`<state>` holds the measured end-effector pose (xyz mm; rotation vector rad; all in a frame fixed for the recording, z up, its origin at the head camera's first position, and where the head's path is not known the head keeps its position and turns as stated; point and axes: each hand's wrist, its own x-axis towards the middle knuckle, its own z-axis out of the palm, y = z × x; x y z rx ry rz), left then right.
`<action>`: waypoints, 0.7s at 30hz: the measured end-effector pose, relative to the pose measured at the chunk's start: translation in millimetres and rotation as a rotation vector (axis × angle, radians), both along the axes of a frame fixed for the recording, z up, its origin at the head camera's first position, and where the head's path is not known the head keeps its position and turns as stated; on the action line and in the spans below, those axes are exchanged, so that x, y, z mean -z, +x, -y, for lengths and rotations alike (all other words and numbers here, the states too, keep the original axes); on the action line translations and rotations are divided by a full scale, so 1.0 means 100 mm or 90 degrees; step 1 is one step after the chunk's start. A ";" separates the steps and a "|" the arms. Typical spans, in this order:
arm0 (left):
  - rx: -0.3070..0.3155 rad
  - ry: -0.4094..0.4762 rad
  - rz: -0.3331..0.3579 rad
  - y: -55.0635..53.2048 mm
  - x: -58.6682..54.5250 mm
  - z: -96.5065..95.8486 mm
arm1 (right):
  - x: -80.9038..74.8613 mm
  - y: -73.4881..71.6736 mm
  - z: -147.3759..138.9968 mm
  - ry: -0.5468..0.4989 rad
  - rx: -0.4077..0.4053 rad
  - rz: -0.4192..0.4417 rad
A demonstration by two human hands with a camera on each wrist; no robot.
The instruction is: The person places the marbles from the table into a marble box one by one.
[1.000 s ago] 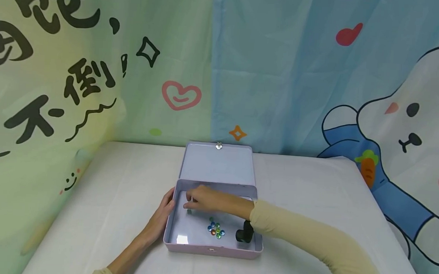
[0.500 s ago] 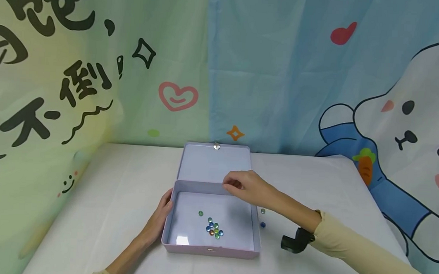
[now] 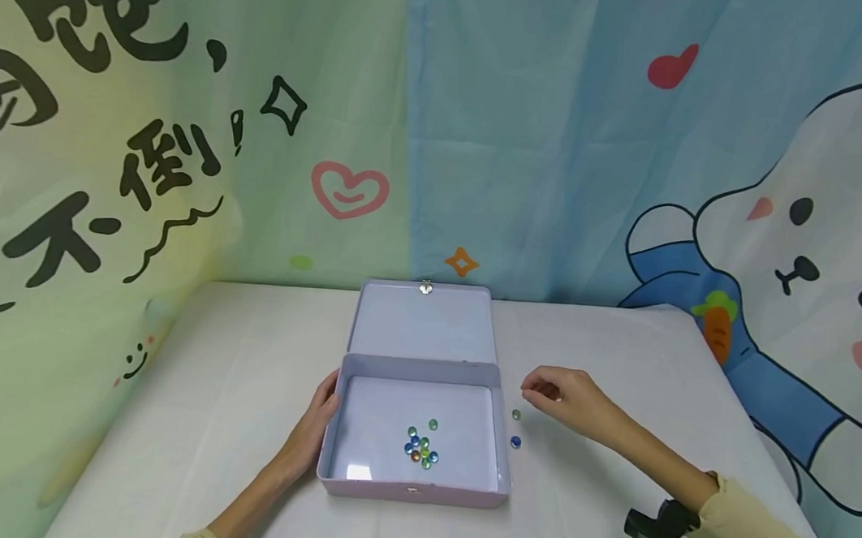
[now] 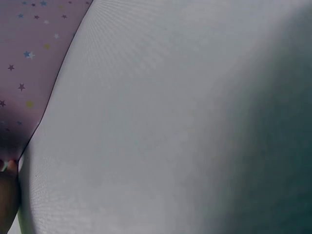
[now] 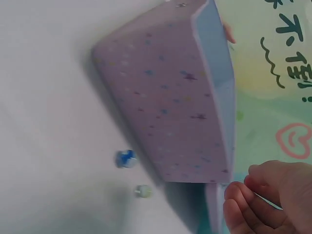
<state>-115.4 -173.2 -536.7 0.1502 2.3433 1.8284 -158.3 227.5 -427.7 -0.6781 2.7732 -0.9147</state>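
Observation:
My left hand (image 3: 314,427) rests against the left side of the open lilac tin box (image 3: 341,487), its fingers touching the outer wall. Several glass marbles (image 3: 415,441) cluster on the box floor, with a green marble (image 3: 433,424) slightly behind them. To the right of the box, my right hand (image 3: 570,400) hovers over the table, fingers loosely bent and no held object visible. Near its fingertips lie a pale green marble (image 3: 516,415) and a blue marble (image 3: 515,442) on the cloth. In the right wrist view, the thumb and fingers (image 5: 258,202) are apart from both marbles.
The box lid (image 3: 423,321) leans back behind the box, its metal clasp on the top edge. White cloth (image 3: 267,317) covers the table. Behind stands a printed curtain (image 3: 511,143). A black wrist camera (image 3: 660,525) sits on the right forearm.
My right hand has left the box's left interior and moved rightward to beside the box. The single green marble has rolled right toward the cluster. My left hand stays put.

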 end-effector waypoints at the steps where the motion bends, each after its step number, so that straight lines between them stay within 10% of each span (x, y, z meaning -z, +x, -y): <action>1: 0.000 0.002 -0.001 0.00 0.00 0.00 | 0.04 0.02 -0.02 -0.005 0.001 0.002; 21: -0.008 -0.002 0.012 -0.01 -0.02 -0.01 | 0.63 0.19 -0.12 -0.087 -0.074 0.035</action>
